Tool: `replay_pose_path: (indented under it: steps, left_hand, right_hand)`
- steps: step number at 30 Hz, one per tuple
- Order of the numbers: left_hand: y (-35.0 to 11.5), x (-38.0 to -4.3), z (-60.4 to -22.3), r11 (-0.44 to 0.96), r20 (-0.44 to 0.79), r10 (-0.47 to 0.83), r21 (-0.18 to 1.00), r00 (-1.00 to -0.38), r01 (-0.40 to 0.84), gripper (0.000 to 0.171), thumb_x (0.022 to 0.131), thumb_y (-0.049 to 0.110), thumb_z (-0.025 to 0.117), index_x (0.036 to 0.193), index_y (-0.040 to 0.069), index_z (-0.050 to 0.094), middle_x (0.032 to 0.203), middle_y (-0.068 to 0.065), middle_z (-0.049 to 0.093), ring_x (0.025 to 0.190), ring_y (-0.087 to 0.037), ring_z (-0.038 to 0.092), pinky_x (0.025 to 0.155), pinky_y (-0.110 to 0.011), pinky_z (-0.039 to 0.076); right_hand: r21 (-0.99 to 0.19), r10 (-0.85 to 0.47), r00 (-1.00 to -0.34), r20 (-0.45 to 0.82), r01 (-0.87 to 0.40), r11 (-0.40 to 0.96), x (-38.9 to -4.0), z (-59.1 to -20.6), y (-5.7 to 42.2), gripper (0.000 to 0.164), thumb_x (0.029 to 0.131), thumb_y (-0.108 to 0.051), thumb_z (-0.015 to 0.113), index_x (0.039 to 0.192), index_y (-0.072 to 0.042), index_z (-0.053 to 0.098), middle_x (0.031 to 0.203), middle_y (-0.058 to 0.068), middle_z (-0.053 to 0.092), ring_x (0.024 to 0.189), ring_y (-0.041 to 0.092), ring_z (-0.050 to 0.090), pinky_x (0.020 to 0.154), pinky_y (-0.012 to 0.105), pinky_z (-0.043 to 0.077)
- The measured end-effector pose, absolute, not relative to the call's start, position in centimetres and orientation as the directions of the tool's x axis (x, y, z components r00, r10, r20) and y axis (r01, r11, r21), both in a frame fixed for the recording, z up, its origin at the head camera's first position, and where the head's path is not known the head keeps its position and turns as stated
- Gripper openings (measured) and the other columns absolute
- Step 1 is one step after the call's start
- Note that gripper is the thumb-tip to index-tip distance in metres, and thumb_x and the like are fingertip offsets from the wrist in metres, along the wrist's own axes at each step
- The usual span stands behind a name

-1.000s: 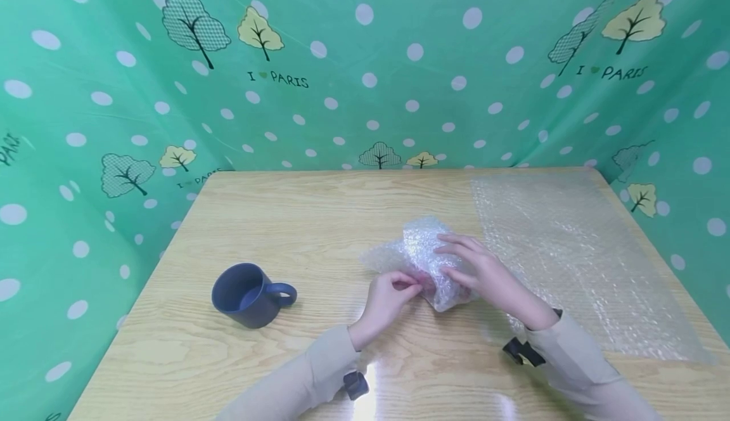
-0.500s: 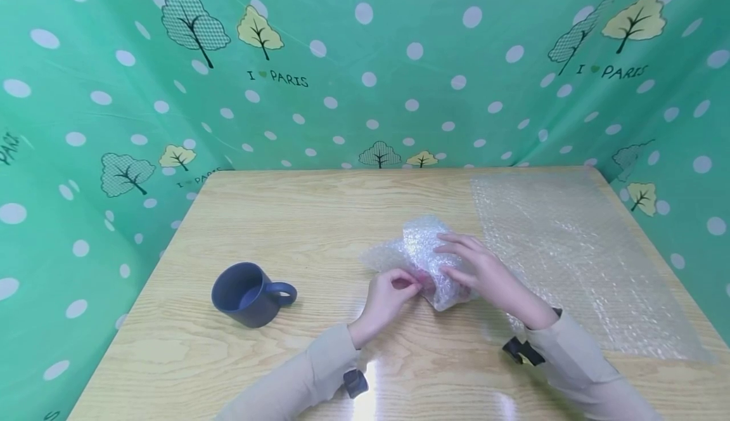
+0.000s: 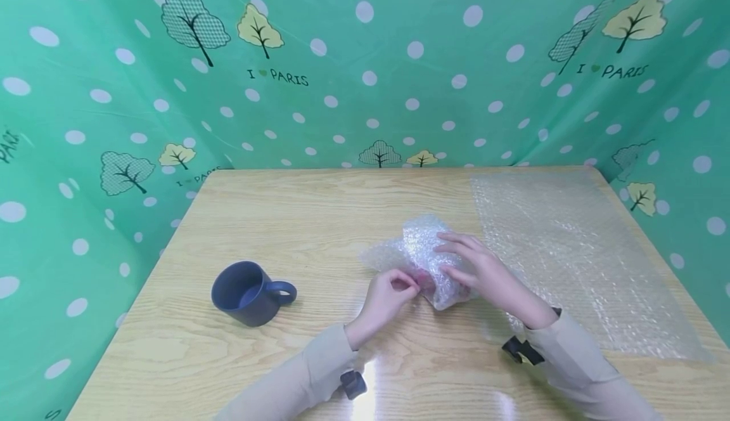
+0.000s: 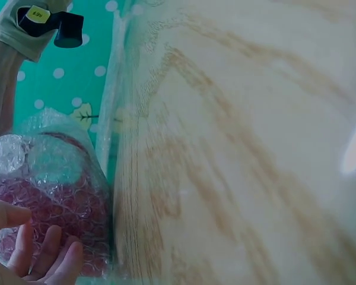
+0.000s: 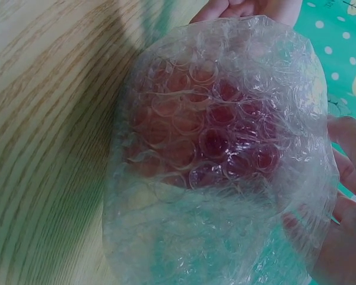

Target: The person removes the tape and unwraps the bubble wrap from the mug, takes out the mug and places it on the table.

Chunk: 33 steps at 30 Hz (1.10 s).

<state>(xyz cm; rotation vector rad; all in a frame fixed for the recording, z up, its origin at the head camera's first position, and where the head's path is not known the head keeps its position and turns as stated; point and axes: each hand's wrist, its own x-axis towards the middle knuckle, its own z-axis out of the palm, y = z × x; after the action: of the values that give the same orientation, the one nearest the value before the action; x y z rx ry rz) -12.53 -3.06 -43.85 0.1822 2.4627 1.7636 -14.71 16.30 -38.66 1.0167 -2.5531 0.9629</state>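
Note:
A bubble-wrapped bundle [image 3: 421,238] rests on the table right of its middle. Something red or pink shows through the bubbles in both wrist views, its kind hidden by the wrap [image 5: 225,136]. My right hand [image 3: 485,272] holds the bundle from above and the right, thumb and fingers spread round it. At the near left side, my left hand [image 3: 383,304] has thumb and index finger together, pinching what looks like an edge of the wrap; the exact contact is unclear. In the left wrist view its other fingers [image 4: 45,255] curl close to the bubbles.
A dark blue mug [image 3: 251,295] stands upright on the left of the wooden table [image 3: 296,218], handle to the right. A flat bubble wrap sheet [image 3: 576,262] covers the table's right side. Green dotted cloth [image 3: 365,47] hangs behind and on both sides.
My left hand has shifted very slightly left and away from the bundle's near side. The right hand and the bundle have barely moved.

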Motion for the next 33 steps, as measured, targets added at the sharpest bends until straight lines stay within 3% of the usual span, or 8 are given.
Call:
replay_pose_path:
  steps: [5,17,26,33]
  left_hand:
    - [-2.92,-12.53,-43.83,0.251,-0.023,0.153,0.968,-0.988,0.016,0.015,0.074,0.006,0.067,0.085,-0.003,0.063,0.09,-0.012,0.064,0.08,-0.021,0.063,0.07,-0.018,0.051]
    - [-2.7,-12.39,-43.68,0.304,0.001,0.134,0.952,-0.991,0.042,0.009,0.077,0.008,0.065,0.081,0.0,0.066,0.084,-0.009,0.066,0.078,-0.017,0.062,0.07,-0.016,0.05]
    - [-3.07,-11.93,-43.44,0.335,-0.034,0.145,0.942,-0.989,0.017,0.007,0.077,0.011,0.065,0.081,0.006,0.067,0.084,-0.004,0.067,0.087,-0.017,0.06,0.085,-0.033,0.046]
    - [-3.25,-11.69,-43.18,0.289,-0.046,0.147,0.957,-0.988,-0.001,0.009,0.077,0.01,0.065,0.082,0.004,0.067,0.087,-0.007,0.066,0.083,-0.016,0.061,0.076,-0.022,0.05]
  right_hand:
    - [-0.49,-0.531,-0.729,0.432,-0.684,0.54,-14.69,-38.63,16.27,0.032,0.075,-0.003,0.066,0.106,-0.002,0.059,0.123,0.016,0.049,0.113,0.034,0.044,0.092,0.049,0.039]
    - [-0.508,-0.526,-0.751,0.4,-0.659,0.554,-14.66,-38.53,16.29,0.032,0.076,-0.005,0.065,0.107,-0.002,0.058,0.124,0.016,0.048,0.115,0.034,0.042,0.094,0.05,0.037]
    - [-0.51,-0.533,-0.754,0.385,-0.655,0.558,-14.63,-38.52,16.3,0.033,0.076,-0.008,0.065,0.108,-0.003,0.058,0.125,0.015,0.047,0.116,0.032,0.041,0.094,0.048,0.037]
    - [-0.516,-0.529,-0.76,0.378,-0.647,0.561,-14.58,-38.5,16.31,0.033,0.077,-0.008,0.065,0.109,-0.004,0.058,0.126,0.014,0.047,0.117,0.032,0.04,0.095,0.048,0.037]
